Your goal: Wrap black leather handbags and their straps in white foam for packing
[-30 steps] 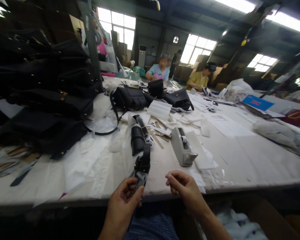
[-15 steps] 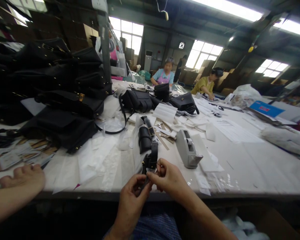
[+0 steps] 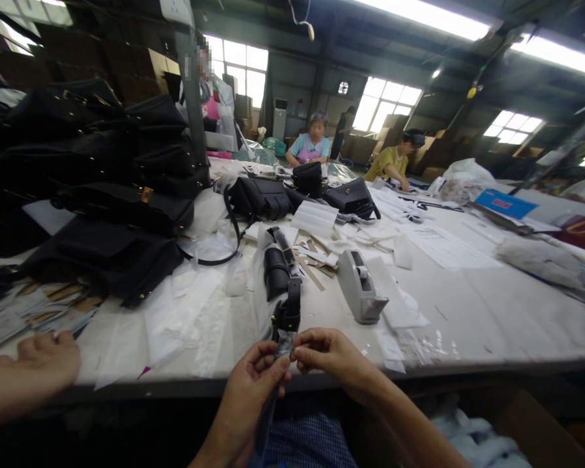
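The left hand (image 3: 251,390) gripped the black strap (image 3: 294,296) by the edge of the table (image 3: 468,305) while the right hand (image 3: 334,357) pinched, as far as I could tell, its clear wrap (image 3: 285,343), fiddly wrapping work that seemed to want steadiness next.

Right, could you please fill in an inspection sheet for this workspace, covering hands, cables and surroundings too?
Surface: white table, largely strewn with paper and plastic.
Job's things: black strap with clear wrap; tape dispenser standing nearby.
Clutter: card scraps mid-table; black bags heaped at left.
Hands: left hand holds the wrapped strap; right hand is at the wrap, grip unclear. Another person's hand is at the table's left.
Cables: a cord hangs overhead.
Surroundings: co-workers across the table, windows behind, lamps above.
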A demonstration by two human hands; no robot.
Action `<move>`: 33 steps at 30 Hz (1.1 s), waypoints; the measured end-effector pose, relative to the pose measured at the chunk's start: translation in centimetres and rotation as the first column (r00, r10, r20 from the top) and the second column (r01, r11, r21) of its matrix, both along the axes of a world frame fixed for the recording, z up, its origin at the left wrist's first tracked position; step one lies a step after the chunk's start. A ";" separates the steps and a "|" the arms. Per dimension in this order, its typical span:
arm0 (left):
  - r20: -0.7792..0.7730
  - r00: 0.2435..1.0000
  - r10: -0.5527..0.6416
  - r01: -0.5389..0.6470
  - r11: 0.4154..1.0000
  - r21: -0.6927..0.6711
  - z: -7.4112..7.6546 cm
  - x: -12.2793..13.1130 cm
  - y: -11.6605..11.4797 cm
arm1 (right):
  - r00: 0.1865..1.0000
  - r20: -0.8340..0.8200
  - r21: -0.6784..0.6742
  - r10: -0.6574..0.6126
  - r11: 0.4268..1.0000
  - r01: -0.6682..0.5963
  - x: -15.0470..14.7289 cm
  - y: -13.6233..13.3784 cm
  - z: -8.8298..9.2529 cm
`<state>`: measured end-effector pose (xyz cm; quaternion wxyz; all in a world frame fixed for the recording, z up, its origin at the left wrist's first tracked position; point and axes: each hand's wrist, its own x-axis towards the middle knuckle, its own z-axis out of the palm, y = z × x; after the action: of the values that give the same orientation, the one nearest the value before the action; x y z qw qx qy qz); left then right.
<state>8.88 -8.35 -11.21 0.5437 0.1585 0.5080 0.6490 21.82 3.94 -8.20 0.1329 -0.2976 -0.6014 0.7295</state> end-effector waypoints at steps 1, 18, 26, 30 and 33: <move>0.015 1.000 -0.011 0.011 1.000 -0.007 0.1 -0.1 -0.1 | 1.000 -0.002 0.011 -0.016 1.000 0.016 0.0 -0.2 -0.3; 0.250 0.964 -0.088 0.141 0.969 -0.201 0.9 -1.1 0.6 | 0.982 0.004 0.274 -0.187 0.945 0.179 -2.4 -2.1 -2.9; 0.240 0.958 -0.159 0.200 0.967 -0.158 0.3 -0.3 0.5 | 0.983 0.026 0.359 -0.182 0.919 0.161 -3.2 -1.8 -2.7; 0.214 0.970 -0.112 0.147 0.977 -0.153 0.1 -0.1 0.3 | 0.991 0.095 0.468 -0.094 0.883 0.039 -2.8 -0.9 -2.1; 0.148 0.988 -0.038 0.056 0.992 -0.116 0.3 0.1 0.1 | 0.986 0.163 0.641 0.030 0.757 -0.129 -1.1 0.0 -0.1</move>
<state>8.99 -8.28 -10.94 0.6030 0.0900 0.5011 0.6141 20.74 3.95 -8.33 0.1530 -0.2587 -0.8367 0.4579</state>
